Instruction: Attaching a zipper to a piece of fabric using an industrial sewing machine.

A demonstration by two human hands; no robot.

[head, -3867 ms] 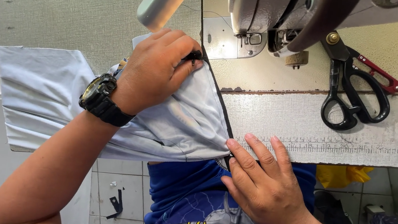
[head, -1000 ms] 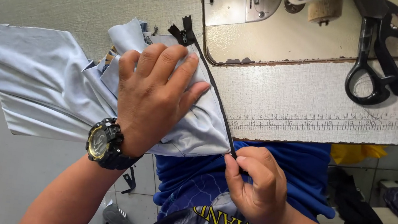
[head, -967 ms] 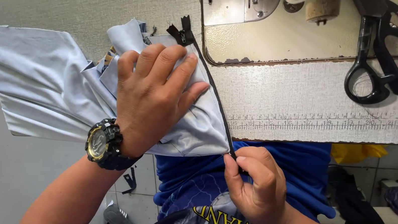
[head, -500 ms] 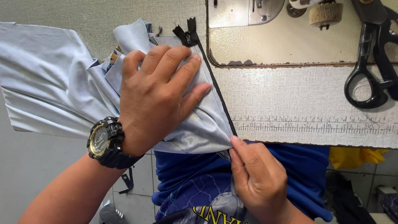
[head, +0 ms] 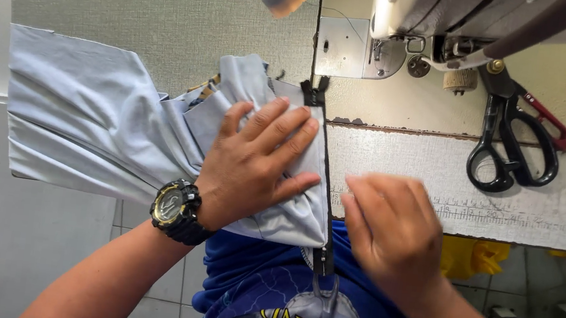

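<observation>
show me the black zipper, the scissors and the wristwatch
black zipper (head: 324,178), head view, middle of the tape along the cloth's edge
scissors (head: 507,147), head view, on the black handles
wristwatch (head: 169,204), head view, on the round face

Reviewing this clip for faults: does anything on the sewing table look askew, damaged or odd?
Nothing stands out. The left hand presses the pale blue fabric flat, the black zipper runs straight along its edge, and the scissors lie closed.

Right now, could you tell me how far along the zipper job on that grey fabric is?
The black zipper already lies along the grey fabric's edge. The left hand presses the fabric flat; the right hand hovers beside it. The zipper's top sits short of the sewing machine's presser foot, so stitching appears left to do.
</observation>
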